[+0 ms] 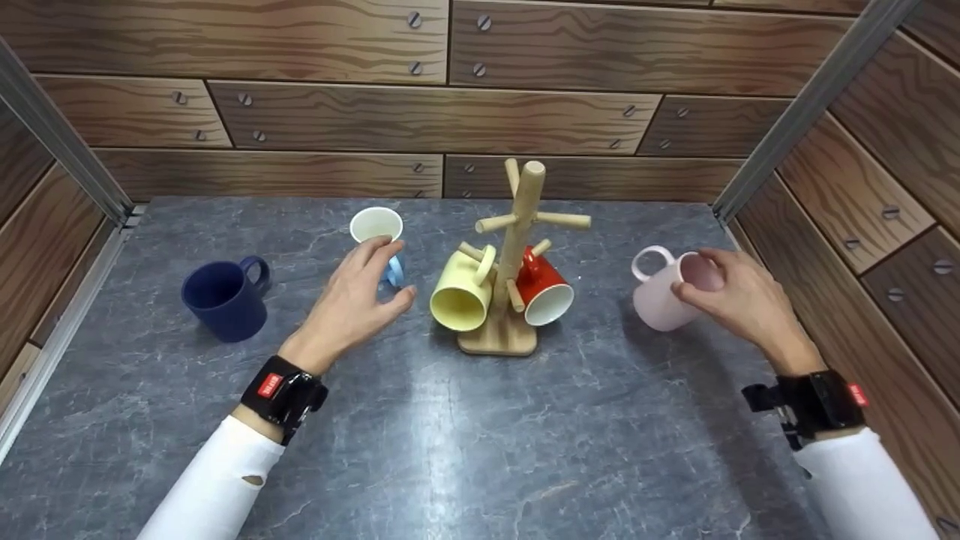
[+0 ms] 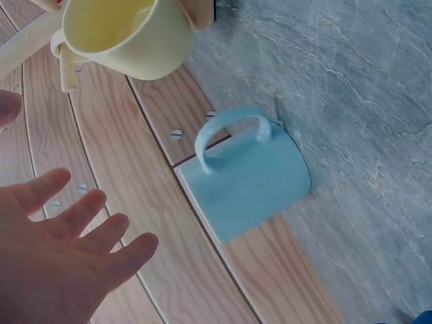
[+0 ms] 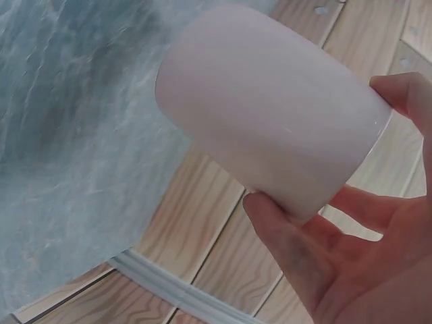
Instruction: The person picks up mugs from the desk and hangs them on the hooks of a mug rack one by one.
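Observation:
My right hand (image 1: pixel 739 292) grips a pale pink mug (image 1: pixel 661 301) near its rim, thumb on one side and fingers on the other. The mug leans, its handle toward the left; in the right wrist view its smooth pink wall (image 3: pixel 270 108) fills the middle. My left hand (image 1: pixel 352 300) holds nothing, its fingers spread and slightly bent beside a light blue mug (image 2: pixel 250 185). That mug stands upright on the table, partly hidden by the hand in the head view. Between the hands stands a wooden mug tree (image 1: pixel 525 196) with a yellow mug (image 1: pixel 459 289) and a red mug (image 1: pixel 553 289) hanging on lower pegs.
A dark blue mug (image 1: pixel 229 304) stands at the left of the grey marbled table (image 1: pixel 450 450), handle toward the back right. Upper pegs (image 1: pixel 562 220) of the tree stick out bare. Wood-patterned panels (image 1: pixel 337 116) wall the back and sides, with metal rails (image 1: pixel 802 97) at the corners.

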Demonstrator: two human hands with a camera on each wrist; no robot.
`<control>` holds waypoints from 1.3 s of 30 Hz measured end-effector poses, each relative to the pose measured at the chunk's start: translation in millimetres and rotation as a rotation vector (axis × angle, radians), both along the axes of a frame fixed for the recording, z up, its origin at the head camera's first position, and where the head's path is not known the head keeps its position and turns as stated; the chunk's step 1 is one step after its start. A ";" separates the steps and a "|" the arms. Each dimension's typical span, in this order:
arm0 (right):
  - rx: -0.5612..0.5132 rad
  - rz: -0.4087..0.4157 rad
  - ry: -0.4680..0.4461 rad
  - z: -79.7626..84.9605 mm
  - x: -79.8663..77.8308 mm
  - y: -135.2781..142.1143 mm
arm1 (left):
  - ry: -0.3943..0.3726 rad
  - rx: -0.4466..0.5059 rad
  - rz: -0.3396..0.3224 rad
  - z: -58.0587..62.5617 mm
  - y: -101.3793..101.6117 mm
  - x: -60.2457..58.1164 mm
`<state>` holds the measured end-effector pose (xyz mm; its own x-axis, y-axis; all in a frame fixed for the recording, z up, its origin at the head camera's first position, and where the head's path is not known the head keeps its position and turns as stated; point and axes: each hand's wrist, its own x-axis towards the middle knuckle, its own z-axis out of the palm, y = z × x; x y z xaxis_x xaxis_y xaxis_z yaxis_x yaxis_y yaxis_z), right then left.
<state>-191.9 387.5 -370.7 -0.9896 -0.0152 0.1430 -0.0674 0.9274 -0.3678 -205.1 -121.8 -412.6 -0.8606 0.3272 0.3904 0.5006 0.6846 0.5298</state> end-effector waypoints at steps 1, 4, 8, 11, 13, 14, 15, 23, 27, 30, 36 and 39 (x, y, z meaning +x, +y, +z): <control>-0.010 0.008 0.008 2.0 2.2 -1.6 | 0.004 0.003 -0.004 0.5 1.4 0.1; -0.036 0.036 0.033 6.9 8.8 -7.4 | 0.015 0.011 -0.017 1.5 5.5 0.5; -0.098 0.082 0.043 10.8 17.1 -16.8 | 0.005 0.029 -0.030 2.7 11.9 1.0; -0.174 0.117 0.041 11.8 23.1 -25.5 | 0.016 0.048 -0.038 2.0 16.6 1.4; -0.208 0.137 0.045 12.7 26.9 -30.4 | 0.041 0.070 -0.040 2.4 20.1 1.8; -0.215 0.146 0.053 13.2 28.6 -32.7 | 0.060 0.084 -0.040 2.9 21.6 2.0; -0.219 0.152 0.062 13.8 30.1 -34.8 | 0.079 0.097 -0.038 3.7 23.3 2.3; -0.287 0.217 0.039 23.4 38.0 -50.8 | 0.207 0.143 -0.066 10.9 32.6 5.8; -0.352 0.261 0.003 28.7 40.6 -62.3 | 0.237 0.156 -0.087 12.4 37.6 8.6; -0.395 0.284 -0.036 28.6 42.6 -71.1 | 0.266 0.178 -0.117 13.7 44.6 10.8; -0.405 0.328 -0.086 20.9 43.8 -87.6 | 0.325 0.282 -0.226 15.5 65.7 17.6; -0.413 0.342 -0.095 17.2 43.2 -93.7 | 0.321 0.344 -0.277 15.6 77.3 21.9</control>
